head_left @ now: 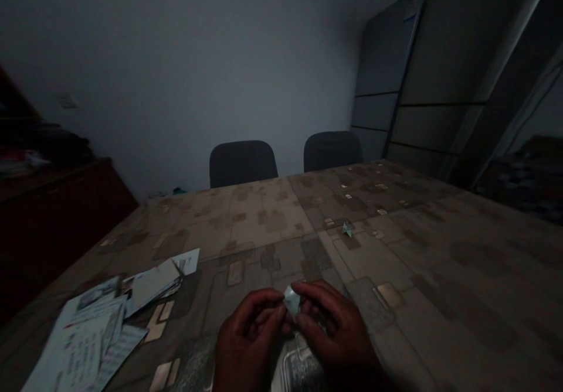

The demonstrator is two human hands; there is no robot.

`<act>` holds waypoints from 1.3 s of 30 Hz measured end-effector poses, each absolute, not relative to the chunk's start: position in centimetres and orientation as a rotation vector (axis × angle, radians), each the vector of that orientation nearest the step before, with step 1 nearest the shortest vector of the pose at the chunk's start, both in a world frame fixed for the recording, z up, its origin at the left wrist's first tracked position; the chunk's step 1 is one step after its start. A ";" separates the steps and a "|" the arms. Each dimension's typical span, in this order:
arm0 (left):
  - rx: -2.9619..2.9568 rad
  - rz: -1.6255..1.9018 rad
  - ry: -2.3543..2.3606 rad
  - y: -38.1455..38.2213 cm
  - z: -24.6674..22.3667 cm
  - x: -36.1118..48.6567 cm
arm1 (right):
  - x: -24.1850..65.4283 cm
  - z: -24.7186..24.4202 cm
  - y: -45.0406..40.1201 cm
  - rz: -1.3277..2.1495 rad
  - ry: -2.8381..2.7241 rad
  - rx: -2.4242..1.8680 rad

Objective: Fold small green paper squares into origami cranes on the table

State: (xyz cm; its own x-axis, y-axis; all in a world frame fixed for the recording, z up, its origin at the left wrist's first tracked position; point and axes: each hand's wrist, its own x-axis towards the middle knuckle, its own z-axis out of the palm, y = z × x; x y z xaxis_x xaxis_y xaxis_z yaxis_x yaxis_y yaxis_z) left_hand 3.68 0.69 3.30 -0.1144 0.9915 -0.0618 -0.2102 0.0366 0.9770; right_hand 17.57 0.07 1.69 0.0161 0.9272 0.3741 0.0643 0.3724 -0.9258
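A small piece of folded pale paper is held up between both hands, low in the middle of the head view. My left hand pinches its left side between thumb and forefinger. On the other side, the fingertips of my right hand close on its right edge. The other fingers of both hands curl in behind the paper, partly hidden. Beyond the right hand, a small green folded paper figure rests on the patterned tabletop.
Printed sheets and a stack of cards lie at the table's left. Two dark chairs stand along the far edge, before a plain wall. A brown cabinet is at the left, tall sliding panels at the right.
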 end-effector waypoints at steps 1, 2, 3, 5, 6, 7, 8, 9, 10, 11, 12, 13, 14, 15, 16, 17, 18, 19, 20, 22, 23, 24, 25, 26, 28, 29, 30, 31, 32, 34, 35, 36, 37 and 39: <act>0.970 1.349 1.158 0.8 3.3 3.6 | 17.6 1.7 0.1 0.863 -1.401 -0.971; 0.987 1.349 1.154 0.8 3.2 3.5 | 17.7 1.7 0.1 0.852 -1.419 -0.965; 1.005 1.354 1.157 0.9 3.2 3.4 | 17.7 1.7 0.1 0.838 -1.436 -0.959; 1.039 1.339 1.166 0.9 3.1 3.4 | 17.7 1.7 0.2 0.808 -1.457 -0.955; 1.039 1.335 1.165 0.8 3.0 3.5 | 17.7 1.7 0.2 0.791 -1.460 -0.964; 1.026 1.341 1.163 0.8 2.9 3.6 | 17.7 1.7 0.3 0.780 -1.462 -0.978; 1.005 1.353 1.156 0.8 2.9 3.7 | 17.7 1.6 0.3 0.774 -1.460 -0.998; 0.985 1.363 1.146 0.7 2.8 3.8 | 17.7 1.6 0.3 0.774 -1.455 -1.021; 0.974 1.371 1.137 0.7 2.8 3.9 | 17.7 1.5 0.3 0.780 -1.452 -1.042; 0.975 1.377 1.136 0.7 2.7 4.0 | 17.7 1.4 0.3 0.790 -1.450 -1.057; 0.986 1.375 1.139 0.7 2.7 4.0 | 17.6 1.4 0.4 0.803 -1.443 -1.069; 0.999 1.374 1.145 0.8 2.8 4.1 | 17.6 1.4 0.4 0.818 -1.430 -1.079; 1.014 1.377 1.152 0.8 2.8 4.1 | 17.6 1.3 0.4 0.834 -1.414 -1.090; 1.030 1.376 1.156 0.9 2.9 4.1 | 17.5 1.4 0.4 0.857 -1.395 -1.101; 1.043 1.374 1.157 0.9 2.9 4.1 | 17.5 1.4 0.4 0.884 -1.370 -1.115; 1.056 1.365 1.153 0.9 3.0 4.1 | 17.4 1.4 0.5 0.911 -1.339 -1.129; 1.067 1.355 1.150 1.0 3.1 4.1 | 17.3 1.5 0.5 0.938 -1.307 -1.139; 1.074 1.347 1.153 1.0 3.2 4.1 | 17.2 1.6 0.5 0.961 -1.279 -1.141; 1.077 1.345 1.163 1.0 3.2 4.1 | 17.2 1.6 0.5 0.981 -1.255 -1.139; 1.076 1.357 1.196 1.0 3.2 4.1 | 17.1 1.6 0.6 1.016 -1.223 -1.129; 1.076 1.361 1.211 1.0 3.2 4.1 | 17.1 1.6 0.6 1.032 -1.208 -1.124; 1.076 1.365 1.222 1.0 3.1 4.1 | 17.0 1.5 0.7 1.046 -1.194 -1.119; 1.076 1.363 1.223 1.1 3.0 4.1 | 17.0 1.4 0.7 1.057 -1.181 -1.113; 1.071 1.359 1.214 1.2 2.8 4.0 | 17.0 1.3 0.7 1.063 -1.173 -1.106; 1.054 1.356 1.180 1.3 2.5 3.9 | 16.9 1.1 0.7 1.061 -1.172 -1.098; 1.049 1.351 1.157 1.4 2.4 3.9 | 16.9 1.1 0.7 1.056 -1.178 -1.096; 1.042 1.350 1.136 1.5 2.3 3.8 | 16.9 1.1 0.7 1.047 -1.186 -1.098; 1.033 1.355 1.123 1.5 2.2 3.9 | 16.9 1.1 0.7 1.035 -1.193 -1.103; 1.024 1.366 1.117 1.5 2.2 3.9 | 16.9 1.1 0.7 1.021 -1.200 -1.111; 1.008 1.391 1.130 1.4 2.2 4.1 | 17.0 1.1 0.7 0.982 -1.218 -1.135; 1.010 1.405 1.147 1.3 2.2 4.2 | 17.0 1.1 0.7 0.961 -1.232 -1.149; 1.025 1.413 1.166 1.2 2.3 4.3 | 17.0 1.1 0.7 0.942 -1.248 -1.162; 1.044 1.416 1.183 1.2 2.3 4.4 | 17.1 1.1 0.7 0.927 -1.265 -1.172; 1.077 1.422 1.206 1.2 2.4 4.5 | 17.1 1.1 0.7 0.904 -1.292 -1.179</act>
State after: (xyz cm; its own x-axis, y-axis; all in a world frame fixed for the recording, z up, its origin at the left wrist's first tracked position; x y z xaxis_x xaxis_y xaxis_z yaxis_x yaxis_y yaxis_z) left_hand 4.50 1.17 2.39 -0.1628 0.9857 0.0441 -0.1174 -0.0638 0.9910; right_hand 17.14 0.72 1.07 0.1100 0.9685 0.2232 0.1225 0.2097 -0.9701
